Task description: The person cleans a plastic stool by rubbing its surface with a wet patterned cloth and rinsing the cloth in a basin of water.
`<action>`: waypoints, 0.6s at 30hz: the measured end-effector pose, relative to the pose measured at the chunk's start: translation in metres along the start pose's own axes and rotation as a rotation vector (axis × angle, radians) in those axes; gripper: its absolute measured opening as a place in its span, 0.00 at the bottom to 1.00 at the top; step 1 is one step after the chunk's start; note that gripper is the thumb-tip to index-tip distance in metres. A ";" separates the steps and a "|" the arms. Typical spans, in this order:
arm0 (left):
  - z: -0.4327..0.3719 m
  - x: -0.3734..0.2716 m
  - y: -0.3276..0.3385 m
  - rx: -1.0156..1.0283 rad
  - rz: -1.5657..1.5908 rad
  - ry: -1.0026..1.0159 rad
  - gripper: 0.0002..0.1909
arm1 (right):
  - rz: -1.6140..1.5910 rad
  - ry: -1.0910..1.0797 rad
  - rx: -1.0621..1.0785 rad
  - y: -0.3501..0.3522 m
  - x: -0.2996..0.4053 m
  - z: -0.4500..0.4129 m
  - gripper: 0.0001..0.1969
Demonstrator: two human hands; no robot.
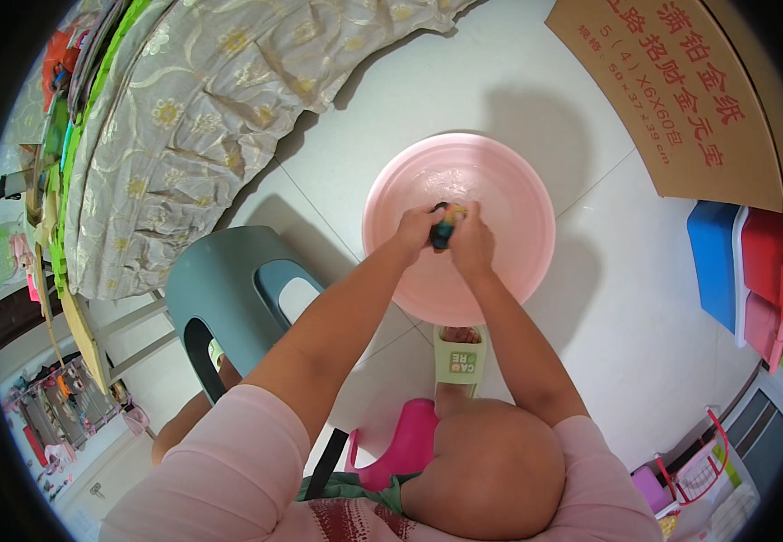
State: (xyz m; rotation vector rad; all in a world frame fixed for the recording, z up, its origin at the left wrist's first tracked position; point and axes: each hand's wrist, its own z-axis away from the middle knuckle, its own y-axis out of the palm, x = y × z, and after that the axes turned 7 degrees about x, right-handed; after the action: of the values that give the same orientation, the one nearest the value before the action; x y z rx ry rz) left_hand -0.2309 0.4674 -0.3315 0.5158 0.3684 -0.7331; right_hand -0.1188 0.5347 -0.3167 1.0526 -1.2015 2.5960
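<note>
Both of my hands are over a round pink plastic basin (528,203) on the floor. Between them is a small bunched item (441,234), dark with blue-green and yellow patches. It looks like wet cloth, but its exact kind cannot be told. My left hand (416,230) grips its left side with bent fingers. My right hand (471,242) holds it from the right, fingers pointing away from me. Ripples and glints show in the water (446,181) beyond my fingers.
A grey-green plastic stool (229,271) stands left of the basin, near a bed with a flowered cover (181,129). A cardboard box (676,88) bearing red writing and coloured bins (713,264) line the right. My slippered foot (459,356) is just below the basin.
</note>
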 end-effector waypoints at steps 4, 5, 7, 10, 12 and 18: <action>0.008 -0.001 -0.008 -0.210 -0.709 0.117 0.09 | 0.007 -0.044 -0.120 -0.005 -0.044 -0.008 0.16; 0.008 0.002 -0.011 -0.252 -1.172 0.160 0.09 | 0.007 -0.045 -0.119 -0.004 -0.049 -0.006 0.16; 0.004 0.007 -0.013 -0.234 -1.009 0.130 0.10 | 0.102 -0.252 -0.023 -0.002 -0.049 -0.002 0.16; 0.002 0.014 -0.014 -0.170 -0.522 0.040 0.14 | -0.034 0.177 -0.099 -0.006 -0.039 -0.006 0.17; 0.006 0.005 0.007 -0.097 -0.295 -0.118 0.19 | -0.054 0.078 -0.042 -0.002 -0.048 -0.001 0.16; 0.023 -0.006 0.007 -0.146 -0.029 0.055 0.14 | -0.645 -0.183 0.238 -0.012 -0.001 0.022 0.14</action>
State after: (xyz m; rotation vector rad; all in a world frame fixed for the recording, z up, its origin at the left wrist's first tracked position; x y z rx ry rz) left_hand -0.2269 0.4623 -0.3077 0.3939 0.4784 -0.7152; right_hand -0.1016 0.5274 -0.2999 1.4507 -0.4527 2.1867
